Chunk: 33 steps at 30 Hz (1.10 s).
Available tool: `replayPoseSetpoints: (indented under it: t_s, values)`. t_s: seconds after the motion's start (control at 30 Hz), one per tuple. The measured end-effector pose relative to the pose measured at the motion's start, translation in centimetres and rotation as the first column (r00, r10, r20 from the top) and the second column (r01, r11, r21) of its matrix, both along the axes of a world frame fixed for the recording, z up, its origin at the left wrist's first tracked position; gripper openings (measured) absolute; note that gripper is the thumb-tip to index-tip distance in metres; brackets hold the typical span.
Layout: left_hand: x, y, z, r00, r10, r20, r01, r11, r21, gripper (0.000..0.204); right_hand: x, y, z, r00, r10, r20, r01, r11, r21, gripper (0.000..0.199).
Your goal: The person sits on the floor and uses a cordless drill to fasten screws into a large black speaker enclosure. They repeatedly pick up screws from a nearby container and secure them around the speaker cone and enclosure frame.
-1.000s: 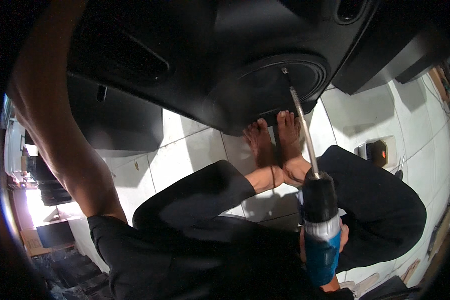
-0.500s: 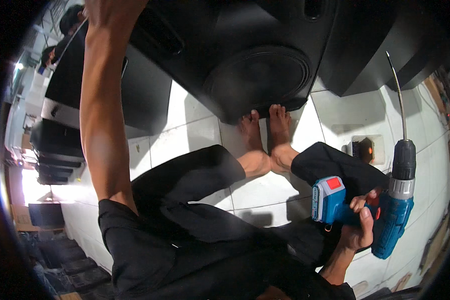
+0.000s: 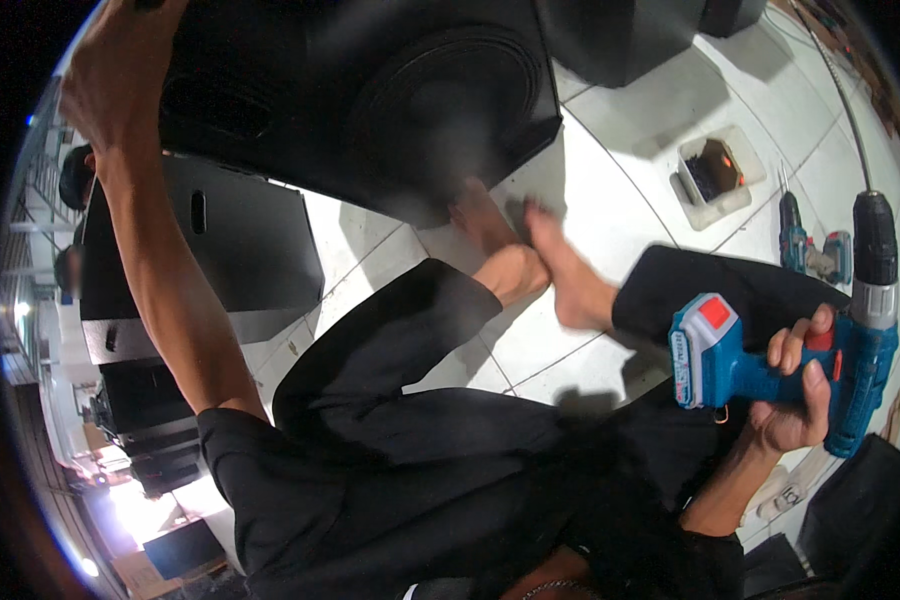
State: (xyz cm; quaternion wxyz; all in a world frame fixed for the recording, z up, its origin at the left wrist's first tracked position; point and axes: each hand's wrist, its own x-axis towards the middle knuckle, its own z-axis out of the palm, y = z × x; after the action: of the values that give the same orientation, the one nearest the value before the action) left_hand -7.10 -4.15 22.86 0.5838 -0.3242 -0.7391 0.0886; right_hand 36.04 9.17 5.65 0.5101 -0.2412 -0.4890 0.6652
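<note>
A black speaker cabinet [image 3: 300, 120] with a large round cone recess stands tilted in front of my feet. My left hand [image 3: 120, 85] is at its upper left edge, closed around it, with the fingertips hidden. On the right, my right hand [image 3: 800, 390] wraps the handle of a blue cordless drill [image 3: 860, 370]. The drill carries a long thin bit [image 3: 842, 90] pointing away from me, and its battery faces left. One finger lies near the trigger. My feet, blurred, are at the cabinet's lower edge.
A white container [image 3: 715, 205] holding dark small items sits on the tiled floor, right of the cabinet. Beyond my right knee lies a second drill [image 3: 805, 240]. More black cabinets [image 3: 610, 40] stand at the back, with another cabinet [image 3: 240, 230] on the left.
The view has turned, and the cabinet now appears further left and up. My right foot has drawn back from it. The drill stays in my right hand, and a second drill has come into view.
</note>
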Motion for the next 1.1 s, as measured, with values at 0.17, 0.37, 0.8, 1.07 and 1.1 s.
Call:
replayPoseSetpoints:
  t_s: [0.17,0.37,0.8,1.07,1.1]
  values:
    - [-0.1,-1.5,2.6,0.989,0.111,-0.097,-0.11,0.994,0.016,0.053,4.8,3.8,-4.7,0.965,0.039,-0.26,-0.063,0.995,-0.083,0.048]
    - [5.1,4.1,-4.8,0.726,-0.675,0.133,0.665,0.738,0.114,0.02,7.2,10.7,-12.0,0.741,0.119,-0.661,-0.359,0.902,-0.24,0.039]
    - [26.0,29.6,-39.8,0.256,-0.037,0.966,0.643,0.752,-0.142,0.007,7.9,14.2,-19.5,0.51,-0.072,-0.857,-0.545,0.744,-0.386,0.029]
    - [26.4,29.8,-39.1,0.103,-0.022,0.994,0.62,0.783,-0.047,0.007,7.4,14.6,-19.6,0.601,-0.042,-0.798,-0.517,0.741,-0.429,0.029]
    - [26.4,29.6,-39.0,0.09,-0.049,0.995,0.613,0.79,-0.017,0.006,7.3,14.6,-19.4,0.605,-0.03,-0.796,-0.525,0.737,-0.427,0.03]
